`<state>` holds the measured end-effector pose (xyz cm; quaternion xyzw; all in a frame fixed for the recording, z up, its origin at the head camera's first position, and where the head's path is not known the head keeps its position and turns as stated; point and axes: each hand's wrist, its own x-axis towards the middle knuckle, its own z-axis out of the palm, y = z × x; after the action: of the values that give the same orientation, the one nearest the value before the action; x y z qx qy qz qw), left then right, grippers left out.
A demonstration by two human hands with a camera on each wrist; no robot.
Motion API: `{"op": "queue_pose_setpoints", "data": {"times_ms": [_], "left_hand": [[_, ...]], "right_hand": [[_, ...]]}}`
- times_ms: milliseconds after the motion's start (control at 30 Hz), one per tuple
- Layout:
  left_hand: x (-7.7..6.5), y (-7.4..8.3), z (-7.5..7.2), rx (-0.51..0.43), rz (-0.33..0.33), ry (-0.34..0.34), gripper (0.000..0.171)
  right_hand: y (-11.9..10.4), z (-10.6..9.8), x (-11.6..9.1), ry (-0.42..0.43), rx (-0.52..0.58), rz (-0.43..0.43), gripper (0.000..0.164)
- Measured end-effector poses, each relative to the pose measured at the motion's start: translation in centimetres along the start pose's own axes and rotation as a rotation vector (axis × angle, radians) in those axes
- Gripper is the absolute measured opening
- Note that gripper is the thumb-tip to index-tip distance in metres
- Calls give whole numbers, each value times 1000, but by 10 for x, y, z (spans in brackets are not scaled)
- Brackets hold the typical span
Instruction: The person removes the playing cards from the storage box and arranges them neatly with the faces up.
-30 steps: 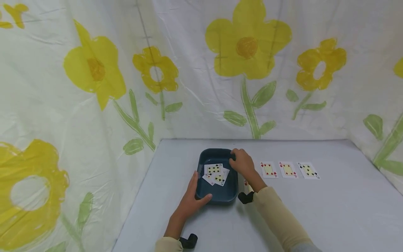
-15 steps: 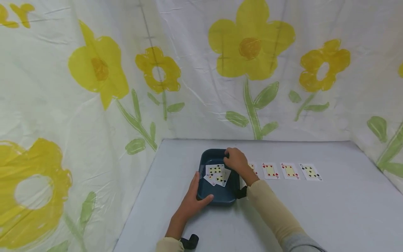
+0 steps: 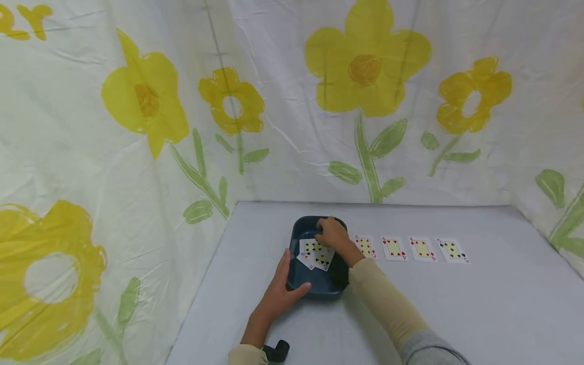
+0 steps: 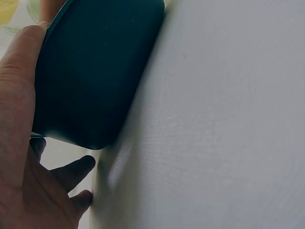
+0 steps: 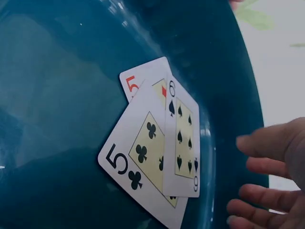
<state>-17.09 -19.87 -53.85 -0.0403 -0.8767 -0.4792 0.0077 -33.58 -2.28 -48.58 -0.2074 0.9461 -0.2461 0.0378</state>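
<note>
A dark blue-green tray (image 3: pixel 315 285) stands on the table. Inside lie three overlapping playing cards: a six of spades (image 5: pixel 183 138) on top, a five of clubs (image 5: pixel 143 148) under it, and a five of diamonds (image 5: pixel 143 76) partly hidden. My left hand (image 3: pixel 276 295) rests against the tray's near left corner, thumb along the front rim and fingers extended up the left side. My right hand (image 3: pixel 334 235) is over the tray's far right part, close beside the cards. In the right wrist view its fingers are spread loosely and hold nothing.
Right of the tray, playing cards lie face up in a row: a red six (image 3: pixel 365 247), two red fours, one of them (image 3: pixel 394 248) beside the six, and a black five (image 3: pixel 452 250). A flower-printed curtain (image 3: pixel 283 177) hangs behind the white table (image 3: pixel 502 304).
My right hand has moved left from the tray's right rim to over its inside, uncovering the red six on the table. My left hand stays at the tray; the view has shifted slightly.
</note>
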Motion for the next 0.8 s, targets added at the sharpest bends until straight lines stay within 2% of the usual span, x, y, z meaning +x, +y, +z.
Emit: {"op": "queue_pose_setpoints", "data": {"times_ms": [233, 400, 567, 800], "left_hand": [[-2, -1, 0, -4, 1, -4, 103], [-1, -1, 1, 9, 2, 4, 102], [-1, -1, 1, 7, -5, 5, 103], [0, -1, 0, 4, -7, 3, 104]], "right_hand": [[-3, 7, 1, -140, -24, 35, 51], [-2, 13, 0, -204, -53, 69, 70], [0, 19, 1, -193, -97, 65, 76], [5, 25, 6, -144, -125, 38, 67]]}}
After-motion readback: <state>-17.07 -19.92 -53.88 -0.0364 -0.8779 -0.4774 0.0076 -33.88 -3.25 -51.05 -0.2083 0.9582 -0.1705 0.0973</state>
